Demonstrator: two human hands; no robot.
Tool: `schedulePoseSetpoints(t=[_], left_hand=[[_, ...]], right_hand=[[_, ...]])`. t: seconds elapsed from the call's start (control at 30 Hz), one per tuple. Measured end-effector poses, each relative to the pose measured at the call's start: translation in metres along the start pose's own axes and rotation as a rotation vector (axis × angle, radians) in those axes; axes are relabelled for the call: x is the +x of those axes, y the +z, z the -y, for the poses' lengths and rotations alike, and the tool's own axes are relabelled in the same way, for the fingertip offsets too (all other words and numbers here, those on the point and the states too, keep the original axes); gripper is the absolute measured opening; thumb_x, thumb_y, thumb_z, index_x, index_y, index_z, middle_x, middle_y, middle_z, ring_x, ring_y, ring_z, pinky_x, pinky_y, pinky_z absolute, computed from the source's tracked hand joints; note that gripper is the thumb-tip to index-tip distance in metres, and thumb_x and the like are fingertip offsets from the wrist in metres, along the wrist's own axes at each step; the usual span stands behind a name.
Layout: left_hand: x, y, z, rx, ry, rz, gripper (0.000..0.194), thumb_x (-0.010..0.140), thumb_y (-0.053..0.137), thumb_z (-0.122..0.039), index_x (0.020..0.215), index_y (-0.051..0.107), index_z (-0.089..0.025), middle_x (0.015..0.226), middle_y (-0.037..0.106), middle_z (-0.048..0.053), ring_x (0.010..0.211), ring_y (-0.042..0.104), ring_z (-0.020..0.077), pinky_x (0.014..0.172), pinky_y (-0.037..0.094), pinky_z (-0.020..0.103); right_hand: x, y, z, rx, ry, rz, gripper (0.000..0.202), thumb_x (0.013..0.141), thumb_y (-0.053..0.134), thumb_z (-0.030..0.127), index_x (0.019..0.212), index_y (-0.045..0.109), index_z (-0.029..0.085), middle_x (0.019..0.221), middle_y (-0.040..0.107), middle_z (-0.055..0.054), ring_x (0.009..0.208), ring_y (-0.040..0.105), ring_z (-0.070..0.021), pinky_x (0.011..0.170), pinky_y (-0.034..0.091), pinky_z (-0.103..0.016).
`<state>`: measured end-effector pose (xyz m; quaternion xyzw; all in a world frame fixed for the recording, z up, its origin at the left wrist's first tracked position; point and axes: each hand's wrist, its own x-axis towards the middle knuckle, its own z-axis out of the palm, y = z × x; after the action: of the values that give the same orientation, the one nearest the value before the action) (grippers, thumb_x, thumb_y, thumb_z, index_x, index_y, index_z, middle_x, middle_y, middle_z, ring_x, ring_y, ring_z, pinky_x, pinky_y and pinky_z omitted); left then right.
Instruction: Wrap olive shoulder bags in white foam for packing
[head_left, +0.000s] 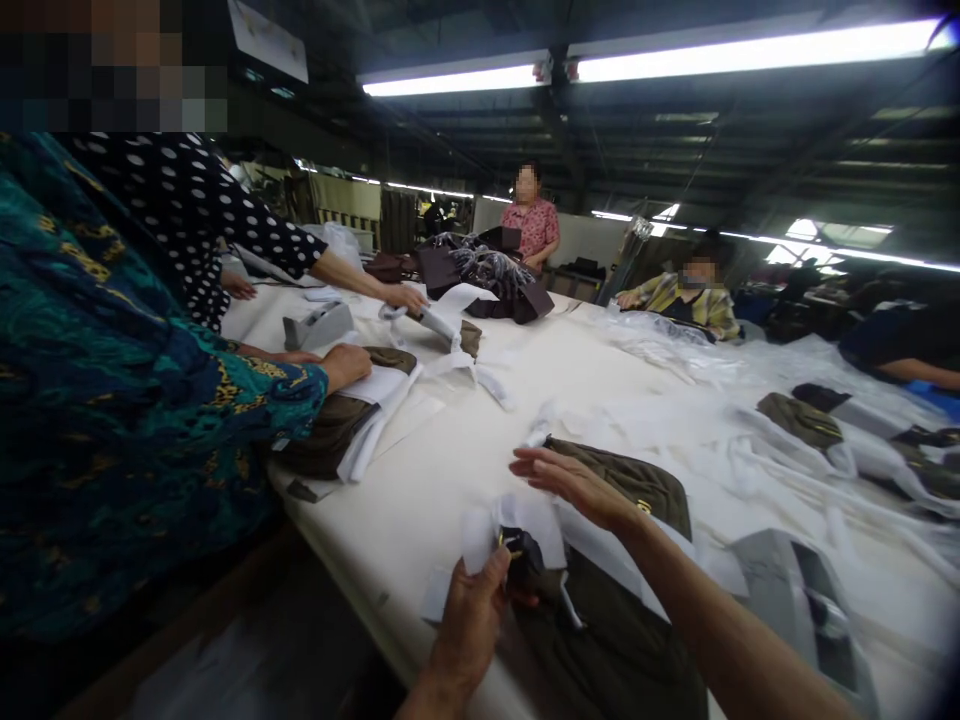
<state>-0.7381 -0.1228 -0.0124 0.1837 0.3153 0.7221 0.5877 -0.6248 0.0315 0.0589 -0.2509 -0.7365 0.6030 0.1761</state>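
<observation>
From the head view we looked across a wide white table in a large, dim hall, its dark roof hung with two long tube lamps near us and smaller rows farther off. We counted at least five other people: a teal patterned garment and a polka-dot sleeve marked two at the left, a pink top and a checked shirt two beyond, and a bare forearm one at the right edge.

Two dispensers stood there, a far grey dispenser and a near grey dispenser, the latter with a pale rounded part inside its dark opening. Clear plastic lay heaped at the far right; we could not tell whether it held anything.

Our left hand gripped a dark olive garment at the table's near side, beside white paper. Our right hand reached over, fingers stretched out, gripping nothing; just beyond it lay a folded olive piece with a yellow mark.
</observation>
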Motion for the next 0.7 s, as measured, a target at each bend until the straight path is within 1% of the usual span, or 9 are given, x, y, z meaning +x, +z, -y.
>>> schedulePoseSetpoints(t=[0.1,0.17,0.23,0.3,0.37,0.47,0.6,0.67,0.7], left_hand=[[0.007,-0.004,-0.014,0.12,-0.036,0.113,0.027,0.075,0.063,-0.034,0.088,0.063,-0.011,0.072,0.062,0.006,0.059,0.057,0.016,0.046,0.047,0.024],[0.011,-0.005,-0.024,0.149,-0.06,0.14,0.028,0.074,0.064,-0.034,0.091,0.062,-0.013,0.07,0.06,0.004,0.055,0.054,0.0137,0.044,0.046,0.023],[0.015,-0.005,-0.031,0.139,-0.094,0.163,0.029,0.075,0.063,-0.036,0.093,0.063,-0.014,0.069,0.059,0.003,0.054,0.054,0.0132,0.045,0.046,0.023],[0.016,-0.004,-0.035,0.101,-0.133,0.177,0.029,0.077,0.06,-0.038,0.091,0.064,-0.013,0.068,0.059,0.004,0.056,0.054,0.014,0.045,0.046,0.023],[0.017,-0.005,-0.036,0.078,-0.145,0.167,0.029,0.077,0.059,-0.037,0.092,0.065,-0.013,0.07,0.06,0.005,0.058,0.055,0.015,0.045,0.046,0.023],[0.016,-0.007,-0.036,0.082,-0.144,0.152,0.033,0.076,0.06,-0.038,0.097,0.064,-0.013,0.071,0.062,0.006,0.058,0.056,0.0155,0.046,0.046,0.023],[0.012,-0.005,-0.035,0.029,-0.141,0.106,0.035,0.076,0.06,-0.04,0.096,0.064,-0.012,0.08,0.064,0.009,0.065,0.059,0.0184,0.048,0.048,0.025],[0.008,-0.003,-0.034,0.028,-0.106,0.034,0.038,0.071,0.066,-0.037,0.1,0.063,-0.014,0.085,0.065,0.008,0.071,0.06,0.02,0.051,0.048,0.025],[0.006,-0.001,-0.033,0.036,-0.085,-0.005,0.041,0.068,0.069,-0.036,0.102,0.062,-0.015,0.086,0.065,0.008,0.073,0.06,0.0208,0.052,0.048,0.024]], right_hand=[[0.009,0.009,0.017,-0.035,0.032,0.206,0.049,0.084,0.041,0.05,0.123,0.046,0.022,0.121,0.053,-0.008,0.112,0.047,-0.0198,0.096,0.034,-0.037],[0.014,0.013,0.029,-0.242,0.066,0.373,0.046,0.078,0.052,0.049,0.114,0.055,0.02,0.108,0.06,-0.005,0.102,0.053,-0.0196,0.088,0.039,-0.032],[0.019,0.015,0.039,-0.436,0.08,0.425,0.044,0.072,0.06,0.048,0.103,0.061,0.017,0.091,0.064,-0.003,0.085,0.057,-0.0179,0.072,0.044,-0.026],[0.022,0.015,0.048,-0.582,0.06,0.389,0.045,0.066,0.064,0.049,0.096,0.063,0.016,0.077,0.063,-0.001,0.07,0.056,-0.0151,0.059,0.042,-0.022],[0.024,0.013,0.055,-0.692,0.016,0.352,0.047,0.061,0.068,0.047,0.097,0.064,0.017,0.074,0.062,0.0,0.066,0.055,-0.0139,0.056,0.04,-0.021],[0.022,0.01,0.064,-0.744,-0.056,0.353,0.055,0.059,0.071,0.042,0.108,0.06,0.021,0.085,0.064,-0.002,0.074,0.057,-0.0162,0.064,0.042,-0.023],[0.011,0.01,0.072,-0.758,-0.082,0.384,0.06,0.066,0.067,0.035,0.123,0.049,0.025,0.105,0.061,-0.005,0.094,0.056,-0.0208,0.077,0.042,-0.029],[0.003,0.016,0.076,-0.76,-0.097,0.253,0.057,0.071,0.063,0.036,0.124,0.047,0.025,0.107,0.06,-0.006,0.093,0.056,-0.0208,0.075,0.042,-0.029],[-0.001,0.021,0.077,-0.769,-0.096,0.157,0.049,0.073,0.06,0.038,0.119,0.052,0.024,0.101,0.061,-0.006,0.087,0.057,-0.0198,0.071,0.042,-0.029]])
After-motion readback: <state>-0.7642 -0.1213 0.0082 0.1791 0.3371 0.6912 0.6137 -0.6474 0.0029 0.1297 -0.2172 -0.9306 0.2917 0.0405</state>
